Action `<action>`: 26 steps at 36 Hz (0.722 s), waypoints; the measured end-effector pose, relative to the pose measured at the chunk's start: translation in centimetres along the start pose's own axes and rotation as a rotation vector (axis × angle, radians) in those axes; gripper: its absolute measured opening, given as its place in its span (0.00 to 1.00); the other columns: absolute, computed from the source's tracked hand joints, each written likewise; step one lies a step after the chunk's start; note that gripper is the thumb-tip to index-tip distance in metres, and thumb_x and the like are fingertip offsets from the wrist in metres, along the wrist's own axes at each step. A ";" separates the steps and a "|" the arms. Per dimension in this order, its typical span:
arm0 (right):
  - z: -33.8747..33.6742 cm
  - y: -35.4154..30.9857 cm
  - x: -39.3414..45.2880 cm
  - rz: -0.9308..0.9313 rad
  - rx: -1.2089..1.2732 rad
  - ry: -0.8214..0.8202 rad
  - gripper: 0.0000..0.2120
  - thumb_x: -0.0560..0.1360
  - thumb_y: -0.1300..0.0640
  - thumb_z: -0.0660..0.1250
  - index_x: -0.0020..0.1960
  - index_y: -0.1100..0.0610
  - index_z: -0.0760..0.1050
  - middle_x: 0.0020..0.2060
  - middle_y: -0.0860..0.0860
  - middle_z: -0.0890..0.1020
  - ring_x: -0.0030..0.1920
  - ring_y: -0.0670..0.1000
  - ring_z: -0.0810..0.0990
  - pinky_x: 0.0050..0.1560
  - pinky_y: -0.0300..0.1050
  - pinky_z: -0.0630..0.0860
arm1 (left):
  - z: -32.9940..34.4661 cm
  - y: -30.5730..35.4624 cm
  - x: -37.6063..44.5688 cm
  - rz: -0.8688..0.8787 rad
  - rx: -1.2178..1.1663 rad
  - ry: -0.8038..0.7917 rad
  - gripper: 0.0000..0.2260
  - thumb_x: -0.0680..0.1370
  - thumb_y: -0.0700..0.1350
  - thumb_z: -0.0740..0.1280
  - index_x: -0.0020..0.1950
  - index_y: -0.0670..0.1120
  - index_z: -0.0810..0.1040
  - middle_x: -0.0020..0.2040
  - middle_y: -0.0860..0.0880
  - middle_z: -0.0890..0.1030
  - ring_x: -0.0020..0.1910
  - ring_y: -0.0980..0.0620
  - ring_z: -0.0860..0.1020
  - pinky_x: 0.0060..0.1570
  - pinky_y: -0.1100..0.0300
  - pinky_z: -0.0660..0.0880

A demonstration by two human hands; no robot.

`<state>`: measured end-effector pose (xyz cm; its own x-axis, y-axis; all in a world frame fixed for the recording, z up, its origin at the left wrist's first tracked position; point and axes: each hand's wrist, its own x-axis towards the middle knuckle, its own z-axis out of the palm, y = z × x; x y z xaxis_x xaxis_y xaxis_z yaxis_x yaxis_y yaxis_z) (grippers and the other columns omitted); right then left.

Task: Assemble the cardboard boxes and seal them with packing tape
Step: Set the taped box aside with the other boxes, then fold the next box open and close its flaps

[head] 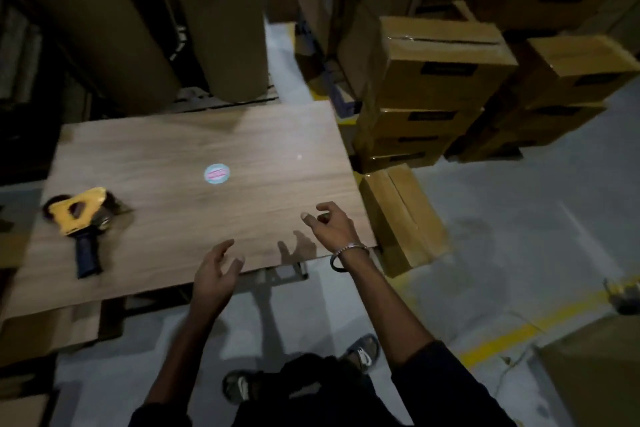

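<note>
A wood-grain rectangular tabletop carries a yellow tape dispenser with a dark blue handle, lying well left of the left hand's fingers, and a round pink-and-blue sticker beyond both hands' fingertips.

Box labels blur unreadably — table sticker too (motion smear).

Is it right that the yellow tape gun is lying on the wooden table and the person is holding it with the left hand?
Not quite. The yellow tape gun does lie on the wooden table, but nobody holds it. The head view shows the left hand empty at the table's near edge, fingers loose, well apart from the tape gun. The right hand is empty too.
</note>
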<state>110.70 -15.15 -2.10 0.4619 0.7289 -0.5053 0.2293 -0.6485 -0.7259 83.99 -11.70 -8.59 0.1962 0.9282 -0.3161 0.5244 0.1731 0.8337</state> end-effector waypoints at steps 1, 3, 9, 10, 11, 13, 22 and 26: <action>1.8 -1.2 -0.8 -0.019 -0.012 -0.018 0.25 0.75 0.39 0.74 0.67 0.50 0.76 0.58 0.51 0.82 0.58 0.54 0.81 0.60 0.48 0.77 | -2.2 -0.7 -0.3 -0.010 -0.031 0.038 0.22 0.78 0.50 0.73 0.70 0.46 0.79 0.66 0.42 0.80 0.65 0.43 0.78 0.61 0.49 0.75; 5.6 -3.4 -2.2 -0.052 -0.041 -0.057 0.25 0.75 0.38 0.74 0.66 0.50 0.76 0.58 0.51 0.83 0.58 0.54 0.81 0.61 0.48 0.77 | -6.4 -2.0 -0.9 -0.017 -0.053 0.097 0.19 0.80 0.45 0.74 0.70 0.45 0.79 0.67 0.42 0.80 0.67 0.43 0.77 0.61 0.49 0.75; 15.1 -9.0 -5.9 -0.126 -0.308 -0.283 0.29 0.75 0.38 0.74 0.70 0.49 0.74 0.60 0.53 0.83 0.62 0.55 0.80 0.63 0.47 0.74 | -16.4 -5.4 -3.7 -0.057 -0.121 0.265 0.16 0.83 0.43 0.69 0.71 0.45 0.78 0.68 0.46 0.78 0.68 0.46 0.75 0.62 0.53 0.72; 16.5 -9.9 -6.3 -0.142 -0.338 -0.307 0.28 0.75 0.38 0.73 0.70 0.49 0.74 0.61 0.52 0.83 0.63 0.55 0.79 0.63 0.47 0.73 | -17.5 -6.1 -4.1 -0.059 -0.143 0.283 0.16 0.83 0.44 0.69 0.71 0.45 0.78 0.69 0.46 0.78 0.68 0.46 0.75 0.63 0.52 0.73; 18.0 -10.8 -6.7 -0.161 -0.369 -0.326 0.28 0.75 0.38 0.73 0.70 0.49 0.74 0.62 0.52 0.83 0.63 0.55 0.79 0.62 0.46 0.73 | -18.5 -7.1 -4.5 -0.060 -0.159 0.300 0.16 0.83 0.44 0.69 0.71 0.45 0.78 0.70 0.46 0.78 0.69 0.45 0.75 0.64 0.51 0.73; 21.1 -12.5 -7.3 -0.207 -0.440 -0.368 0.26 0.76 0.38 0.72 0.69 0.49 0.75 0.62 0.53 0.83 0.64 0.55 0.79 0.60 0.46 0.72 | -20.3 -8.9 -5.2 -0.083 -0.180 0.322 0.16 0.83 0.45 0.69 0.71 0.46 0.78 0.69 0.46 0.80 0.67 0.45 0.77 0.65 0.49 0.75; 34.0 -17.9 -9.6 -0.395 -0.617 -0.527 0.20 0.77 0.40 0.72 0.64 0.50 0.80 0.58 0.52 0.85 0.58 0.55 0.83 0.56 0.45 0.76 | -25.7 -16.2 -10.1 -0.239 -0.355 0.435 0.10 0.83 0.45 0.70 0.64 0.50 0.80 0.60 0.48 0.83 0.62 0.49 0.80 0.61 0.54 0.76; 39.6 -19.1 -10.4 -0.450 -0.626 -0.614 0.16 0.79 0.46 0.71 0.63 0.53 0.80 0.58 0.53 0.84 0.57 0.54 0.82 0.53 0.44 0.74 | -28.8 -18.5 -10.7 -0.302 -0.331 0.492 0.08 0.84 0.44 0.68 0.63 0.50 0.81 0.56 0.51 0.82 0.55 0.54 0.79 0.55 0.60 0.73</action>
<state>67.58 -1.66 -1.44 -0.2644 0.8085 -0.5258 0.7683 -0.1530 -0.6215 48.34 -15.35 -7.62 -0.3617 0.8516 -0.3795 0.1993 0.4683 0.8608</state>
